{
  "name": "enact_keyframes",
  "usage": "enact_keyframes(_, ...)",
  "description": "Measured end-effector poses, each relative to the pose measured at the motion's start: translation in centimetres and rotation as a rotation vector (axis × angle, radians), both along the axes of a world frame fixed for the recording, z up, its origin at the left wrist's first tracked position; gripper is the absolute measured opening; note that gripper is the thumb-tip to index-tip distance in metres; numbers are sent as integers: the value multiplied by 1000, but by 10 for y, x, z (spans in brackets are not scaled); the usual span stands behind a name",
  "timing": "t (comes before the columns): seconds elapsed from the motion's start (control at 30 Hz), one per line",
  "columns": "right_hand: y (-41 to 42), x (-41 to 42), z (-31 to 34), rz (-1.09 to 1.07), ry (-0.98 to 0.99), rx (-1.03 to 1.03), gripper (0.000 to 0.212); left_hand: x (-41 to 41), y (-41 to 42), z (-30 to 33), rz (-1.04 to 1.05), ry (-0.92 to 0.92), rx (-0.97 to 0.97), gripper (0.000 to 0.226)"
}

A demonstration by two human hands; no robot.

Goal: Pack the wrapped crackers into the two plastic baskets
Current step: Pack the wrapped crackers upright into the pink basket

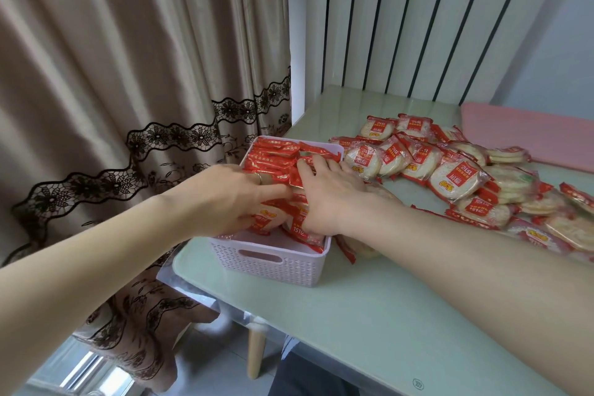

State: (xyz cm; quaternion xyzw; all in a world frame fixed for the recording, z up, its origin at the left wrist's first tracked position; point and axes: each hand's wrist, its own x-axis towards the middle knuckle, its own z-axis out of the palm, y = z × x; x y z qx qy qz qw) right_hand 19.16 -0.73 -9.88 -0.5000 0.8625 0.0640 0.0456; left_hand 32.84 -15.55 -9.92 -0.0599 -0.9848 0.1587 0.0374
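Note:
A pale lilac plastic basket (273,267) stands at the table's left edge, packed with red-wrapped crackers (273,154) standing on edge. Both my hands are inside it. My left hand (231,199), a ring on one finger, presses against packs at the near end. My right hand (328,196) grips a bunch of cracker packs (302,231) in the basket's near right part. A pile of loose wrapped crackers (450,170) lies on the table to the right. Only one basket is in view.
The light green table (369,315) ends close to the basket's left side, with a brown lace-trimmed curtain (128,106) beyond. A pink cloth (530,135) lies at the far right. A slatted wall stands behind the table.

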Motion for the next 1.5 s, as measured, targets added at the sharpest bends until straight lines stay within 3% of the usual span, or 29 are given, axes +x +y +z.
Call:
enact_keyframes(0.17,-1,1,3,3,19,25,107,1,-2,2,-57,29,-87,32)
enact_keyframes(0.27,-2,3,4,19,48,52,98,0,-5,3,-73,75,-156,27)
enact_keyframes(0.5,-5,5,4,32,50,46,87,-3,3,5,148,28,-330,58)
enact_keyframes(0.6,-5,4,1,26,12,-3,86,-6,6,-1,197,74,-304,92)
enact_keyframes(0.67,-6,3,2,21,-11,-15,94,-11,7,-7,239,45,-226,114)
enact_keyframes(0.83,-19,-5,1,58,13,14,132,-34,8,-11,350,-108,-132,129)
enact_keyframes(0.93,-27,-16,-1,36,18,50,141,-42,2,-7,392,-151,-102,143)
enact_keyframes(1.5,-22,-24,-3,8,66,178,144,-39,-6,-3,354,-181,-199,150)
